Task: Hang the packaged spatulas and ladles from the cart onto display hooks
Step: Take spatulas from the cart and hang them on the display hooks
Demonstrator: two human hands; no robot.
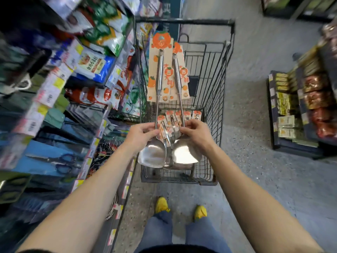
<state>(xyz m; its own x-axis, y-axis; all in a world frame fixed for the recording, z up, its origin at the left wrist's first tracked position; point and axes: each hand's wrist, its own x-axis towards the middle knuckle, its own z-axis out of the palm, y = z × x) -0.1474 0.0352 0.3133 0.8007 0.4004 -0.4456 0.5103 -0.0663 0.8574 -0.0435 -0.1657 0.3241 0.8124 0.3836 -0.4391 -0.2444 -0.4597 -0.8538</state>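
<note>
Over the black wire cart I hold two steel utensils upright. My left hand grips the neck of a flat spatula, whose handle runs up to a beige card with orange fruit print. My right hand grips the neck of a second utensil with a rounder blade, its handle on a like card. Both blades point down toward me. Below the hands, more carded utensils lie in the cart's basket.
Shelving with packaged goods and price tags runs along the left, close to the cart; scissors hang low there. A low display of boxed goods stands on the right. Grey floor lies between. My yellow shoes are behind the cart.
</note>
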